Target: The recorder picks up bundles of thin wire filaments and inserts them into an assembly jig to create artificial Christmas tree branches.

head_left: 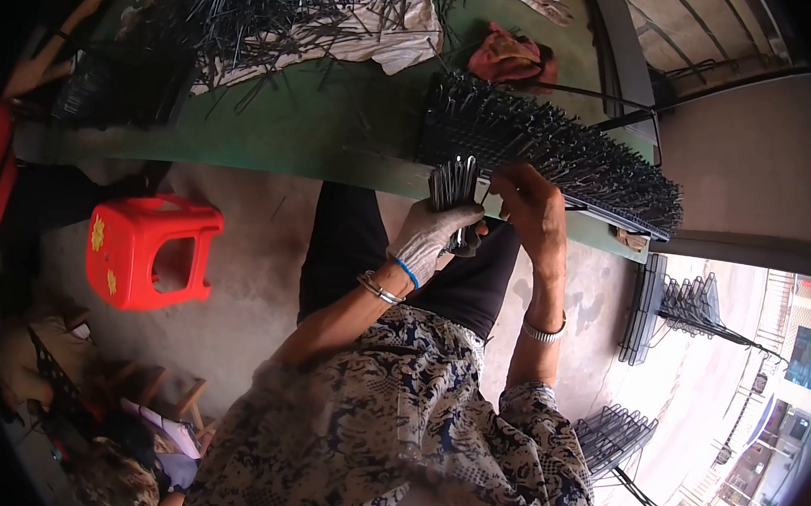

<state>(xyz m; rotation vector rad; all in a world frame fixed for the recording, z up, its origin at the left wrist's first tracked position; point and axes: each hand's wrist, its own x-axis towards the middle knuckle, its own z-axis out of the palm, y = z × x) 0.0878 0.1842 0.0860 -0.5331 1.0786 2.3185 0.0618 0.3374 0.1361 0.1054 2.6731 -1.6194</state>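
My left hand (433, 229), in a pale knitted glove, grips an upright bundle of thin dark metal rods (455, 183) in front of the table edge. Just right of the bundle is my bare right hand (533, 205), its fingers bent and drawn together in a pinch. What those fingertips hold, if anything, is too small to make out. Beyond my right hand, a long rack (563, 156) packed with many upright dark metal pieces lies along the green table (338, 140).
A heap of loose dark rods (272, 9) covers a pale cloth (406, 42) on the table. Near the rack sits a reddish rag (513, 58). A red stool (156, 250) stands at left, with other people beyond. Black wire frames (641, 307) are at right.
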